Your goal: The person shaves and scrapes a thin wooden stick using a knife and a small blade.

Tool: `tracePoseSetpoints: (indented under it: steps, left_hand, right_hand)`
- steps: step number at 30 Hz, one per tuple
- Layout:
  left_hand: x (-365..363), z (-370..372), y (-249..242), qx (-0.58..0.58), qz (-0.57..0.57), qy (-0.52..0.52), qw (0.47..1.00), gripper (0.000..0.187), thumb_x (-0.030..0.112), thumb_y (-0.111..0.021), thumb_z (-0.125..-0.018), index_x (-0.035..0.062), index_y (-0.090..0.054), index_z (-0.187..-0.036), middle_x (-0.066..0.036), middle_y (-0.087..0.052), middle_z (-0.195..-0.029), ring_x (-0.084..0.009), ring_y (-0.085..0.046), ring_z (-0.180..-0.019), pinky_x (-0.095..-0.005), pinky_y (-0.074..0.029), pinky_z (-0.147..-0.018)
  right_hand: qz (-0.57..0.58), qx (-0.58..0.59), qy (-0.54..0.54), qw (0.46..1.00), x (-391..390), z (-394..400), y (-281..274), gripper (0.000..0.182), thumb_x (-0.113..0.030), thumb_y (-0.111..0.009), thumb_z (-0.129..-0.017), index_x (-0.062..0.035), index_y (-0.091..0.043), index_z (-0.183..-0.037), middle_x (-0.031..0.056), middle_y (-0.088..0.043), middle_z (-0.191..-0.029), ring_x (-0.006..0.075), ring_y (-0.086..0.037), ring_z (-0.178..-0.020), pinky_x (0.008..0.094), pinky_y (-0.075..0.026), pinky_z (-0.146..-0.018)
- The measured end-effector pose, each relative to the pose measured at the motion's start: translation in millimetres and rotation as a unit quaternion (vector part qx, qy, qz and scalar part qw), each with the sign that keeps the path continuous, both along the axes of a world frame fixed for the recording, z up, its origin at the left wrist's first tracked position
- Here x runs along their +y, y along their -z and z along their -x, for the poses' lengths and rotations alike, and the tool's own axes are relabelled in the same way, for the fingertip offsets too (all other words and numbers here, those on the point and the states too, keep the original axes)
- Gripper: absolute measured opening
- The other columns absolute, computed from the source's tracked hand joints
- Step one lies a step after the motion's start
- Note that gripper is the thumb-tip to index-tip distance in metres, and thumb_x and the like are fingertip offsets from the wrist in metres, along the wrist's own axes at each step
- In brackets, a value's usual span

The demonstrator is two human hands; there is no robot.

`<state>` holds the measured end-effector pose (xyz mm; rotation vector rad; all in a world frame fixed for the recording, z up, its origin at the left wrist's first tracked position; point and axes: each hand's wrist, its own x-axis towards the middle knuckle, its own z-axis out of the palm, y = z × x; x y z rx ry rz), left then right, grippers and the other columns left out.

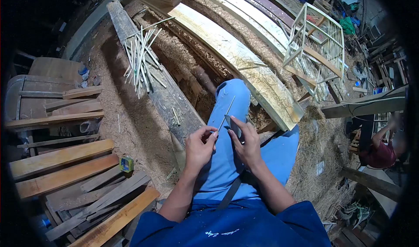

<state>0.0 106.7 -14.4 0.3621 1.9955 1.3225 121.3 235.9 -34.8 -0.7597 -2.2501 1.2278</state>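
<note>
My left hand [200, 147] pinches a thin pale stick [230, 106] near its lower end, over my left thigh. The stick points up and slightly right. My right hand [248, 143] is closed around a knife, whose dark blade [227, 120] lies against the stick. A dark strip [231, 191] runs below my right wrist toward my lap. To the left, a bundle of similar thin sticks [140, 57] lies loosely on a weathered plank [163, 90].
A long pale beam [235, 50] crosses ahead of my knees. A slatted wooden cage [316, 50] stands at the upper right. Cut boards [65, 157] and a yellow-green tape measure [126, 164] are at left. A person in a dark red shirt [379, 153] is at far right.
</note>
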Motion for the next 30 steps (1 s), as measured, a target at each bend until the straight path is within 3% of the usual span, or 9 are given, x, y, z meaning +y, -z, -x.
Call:
tracePoseSetpoints:
  steps: [5,7,10,12,16,19,23,25,30]
  left_hand:
    - [-6.3,-0.9,-4.7,0.106,-0.027,0.056,0.992,0.024,0.005,-0.070,-0.094,0.0025,-0.074,-0.117,-0.005,-0.067,-0.086,-0.0104,-0.062,-0.066,-0.0258,-0.050,-0.059]
    - [-12.1,0.5,-22.2,0.182,0.020,0.145,0.972,0.034,0.005,-0.071,-0.092,0.0088,-0.073,-0.125,-0.007,-0.065,-0.087,-0.0138,-0.062,-0.070,-0.0302,-0.051,-0.064]
    - [-16.5,-1.6,-33.4,0.188,0.077,0.185,0.962,0.038,0.005,-0.072,-0.090,0.0130,-0.073,-0.128,-0.010,-0.067,-0.089,-0.0168,-0.062,-0.072,-0.0336,-0.051,-0.069]
    - [-16.7,-6.6,-28.7,0.190,0.049,0.155,0.968,0.035,0.005,-0.072,-0.091,0.0109,-0.074,-0.125,-0.010,-0.070,-0.089,-0.0157,-0.064,-0.073,-0.0326,-0.052,-0.069]
    - [-18.5,-18.1,-15.7,0.133,0.021,0.075,0.988,0.021,0.005,-0.073,-0.092,0.0021,-0.076,-0.112,-0.010,-0.076,-0.089,-0.0101,-0.067,-0.078,-0.0281,-0.054,-0.071]
    - [-15.2,-26.4,-9.4,0.099,0.040,0.034,0.994,0.012,0.006,-0.074,-0.093,-0.0024,-0.075,-0.101,-0.008,-0.076,-0.087,-0.0075,-0.068,-0.082,-0.0252,-0.055,-0.073]
    - [-7.7,-32.9,-4.2,0.081,0.030,0.019,0.996,0.011,0.006,-0.073,-0.094,-0.0028,-0.075,-0.100,-0.006,-0.076,-0.088,-0.0072,-0.067,-0.081,-0.0244,-0.055,-0.073]
    - [-6.4,-34.9,6.6,0.112,-0.029,-0.012,0.993,0.013,0.009,-0.074,-0.092,-0.0004,-0.076,-0.101,-0.007,-0.076,-0.080,-0.0053,-0.063,-0.067,-0.0240,-0.049,-0.059]
    - [-2.2,-36.7,9.6,0.098,-0.008,-0.012,0.995,0.014,0.009,-0.074,-0.092,0.0017,-0.077,-0.104,-0.003,-0.072,-0.075,-0.0032,-0.056,-0.062,-0.0234,-0.044,-0.055]
  right_hand:
    - [-0.034,-0.010,-0.014,0.999,-1.3,-3.8,16.7,0.051,-0.010,-0.073,-0.093,-0.0134,-0.061,-0.142,0.0140,-0.050,-0.092,0.0284,-0.055,-0.077,0.0395,-0.050,-0.072]
    - [-0.052,0.007,-0.029,0.998,-1.6,-5.9,18.8,0.051,-0.011,-0.072,-0.094,-0.0151,-0.060,-0.144,0.0142,-0.050,-0.095,0.0285,-0.056,-0.078,0.0396,-0.050,-0.071]
    - [-0.080,-0.082,-0.034,0.993,-1.9,-7.5,5.4,0.050,-0.018,-0.069,-0.097,-0.0255,-0.059,-0.145,0.0176,-0.052,-0.100,0.0345,-0.062,-0.075,0.0457,-0.053,-0.066]
    - [-0.075,-0.168,-0.036,0.982,-2.4,-7.3,-3.6,0.049,-0.020,-0.068,-0.097,-0.0280,-0.059,-0.144,0.0174,-0.051,-0.100,0.0356,-0.064,-0.077,0.0470,-0.054,-0.066]
    - [-0.047,-0.104,-0.031,0.993,-4.8,-14.7,3.9,0.053,-0.015,-0.070,-0.095,-0.0298,-0.058,-0.145,0.0175,-0.052,-0.104,0.0365,-0.065,-0.077,0.0468,-0.054,-0.066]
    - [-0.017,-0.014,-0.045,0.999,-2.1,-19.6,1.1,0.053,-0.011,-0.073,-0.092,-0.0284,-0.063,-0.141,0.0160,-0.055,-0.106,0.0350,-0.066,-0.076,0.0449,-0.055,-0.066]
    - [-0.002,0.042,0.009,0.999,-0.1,-23.6,4.4,0.037,-0.011,-0.080,-0.086,-0.0169,-0.075,-0.121,0.0137,-0.064,-0.102,0.0312,-0.069,-0.076,0.0409,-0.056,-0.066]
    - [-0.005,0.061,0.033,0.998,-0.3,-25.5,6.7,0.030,-0.012,-0.082,-0.085,-0.0127,-0.078,-0.114,0.0128,-0.067,-0.100,0.0299,-0.070,-0.077,0.0400,-0.056,-0.066]
    - [-0.026,0.048,0.058,0.997,-2.8,-33.3,14.0,0.023,-0.012,-0.082,-0.085,-0.0087,-0.078,-0.107,0.0121,-0.069,-0.101,0.0301,-0.072,-0.079,0.0404,-0.056,-0.066]
